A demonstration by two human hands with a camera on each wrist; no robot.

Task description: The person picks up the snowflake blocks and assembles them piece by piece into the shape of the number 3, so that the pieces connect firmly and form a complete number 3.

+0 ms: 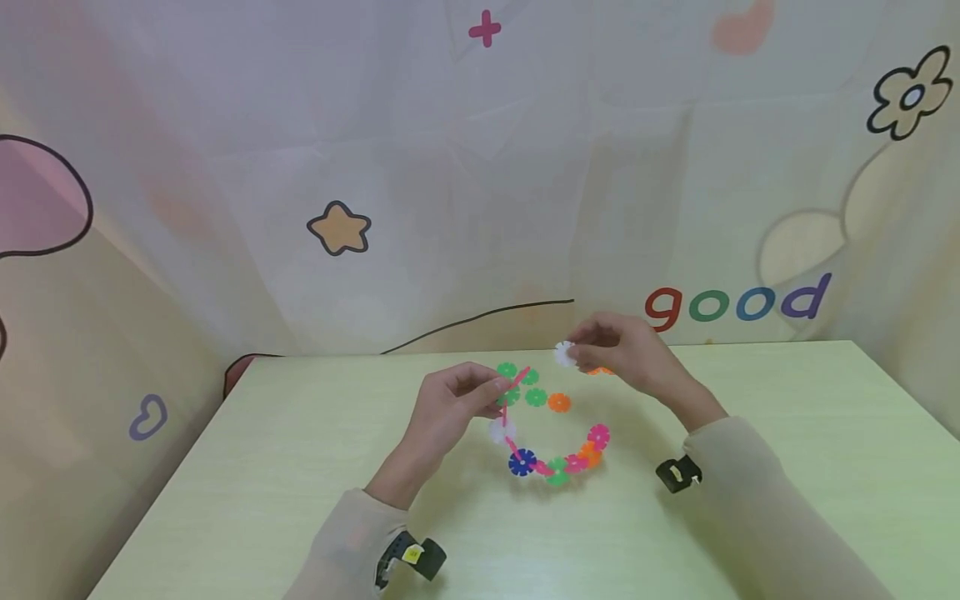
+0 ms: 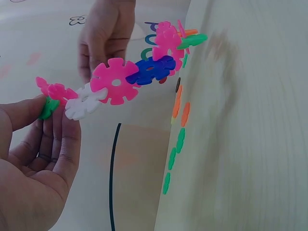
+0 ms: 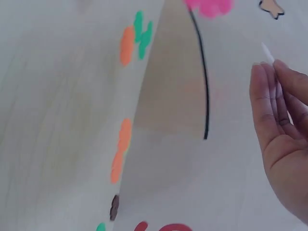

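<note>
My left hand [image 1: 456,402] pinches one end of a curved chain of interlocked plastic snowflake discs [image 2: 115,82] between thumb and fingers. A green disc [image 2: 48,109] sits at the gripped end. From there the chain runs through pink, white, blue [image 1: 522,462], green and orange pieces, hanging in an arc above the table. Up and to the right, my right hand [image 1: 637,357] pinches a single white snowflake disc [image 1: 564,353], apart from the chain. In the right wrist view this white disc [image 3: 267,52] appears edge-on at the fingertips.
Loose green discs [image 1: 536,397] and an orange disc [image 1: 559,402] lie on the pale table [image 1: 300,500] behind the chain. More orange discs [image 3: 121,151] and a dark disc [image 3: 114,207] lie near the table's back edge. A printed cloth [image 1: 480,208] hangs behind.
</note>
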